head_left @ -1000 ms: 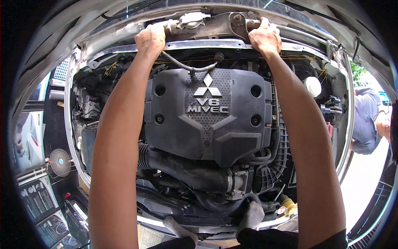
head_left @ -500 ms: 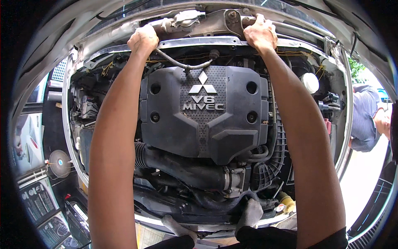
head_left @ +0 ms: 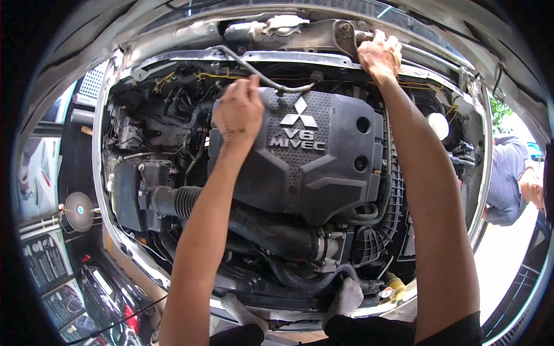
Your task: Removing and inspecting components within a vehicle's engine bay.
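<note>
Your right hand (head_left: 380,56) grips the metal rod (head_left: 428,53); your left hand (head_left: 238,112) (blurred, grip unclear) is beside the conduit (head_left: 262,77): likely light, flexible, best held mid-length.

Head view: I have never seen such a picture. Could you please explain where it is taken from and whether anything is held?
No machine moves here: these are a person's bare hands. A wide camera on their head looks down, so straight edges bend. Below is an open engine bay, with a dark cover and a black pipe. The right hand is at a metal rod near the top; its grip is partly hidden. The left hand, blurred, is over the cover's upper left, near a thin hose; whether it touches either is unclear.
</note>
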### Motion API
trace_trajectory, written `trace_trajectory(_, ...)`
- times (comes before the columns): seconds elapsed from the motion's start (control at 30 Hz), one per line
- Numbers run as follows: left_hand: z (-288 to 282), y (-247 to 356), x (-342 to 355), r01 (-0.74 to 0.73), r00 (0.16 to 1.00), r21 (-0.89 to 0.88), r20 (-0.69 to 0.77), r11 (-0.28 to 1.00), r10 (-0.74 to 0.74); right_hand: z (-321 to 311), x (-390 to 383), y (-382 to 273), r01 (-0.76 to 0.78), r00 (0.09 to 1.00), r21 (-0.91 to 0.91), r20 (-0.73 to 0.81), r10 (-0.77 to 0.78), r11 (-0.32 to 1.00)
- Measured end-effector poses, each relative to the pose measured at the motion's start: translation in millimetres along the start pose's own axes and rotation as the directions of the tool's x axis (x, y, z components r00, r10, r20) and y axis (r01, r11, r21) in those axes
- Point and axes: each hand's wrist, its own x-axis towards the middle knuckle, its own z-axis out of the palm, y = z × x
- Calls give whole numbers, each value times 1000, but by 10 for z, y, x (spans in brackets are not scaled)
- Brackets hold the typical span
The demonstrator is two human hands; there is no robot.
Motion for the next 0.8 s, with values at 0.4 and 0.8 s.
trace_trajectory(0.4,7,33,13,-69,996,132,71,989,60,-203,-89,-1933,884,467,53,-97,-879,464)
trace_trajectory(0.8,128,147,52,-129,991,89,-23,988,132,165,151,-2295,981,-13,196,53,-999,-3)
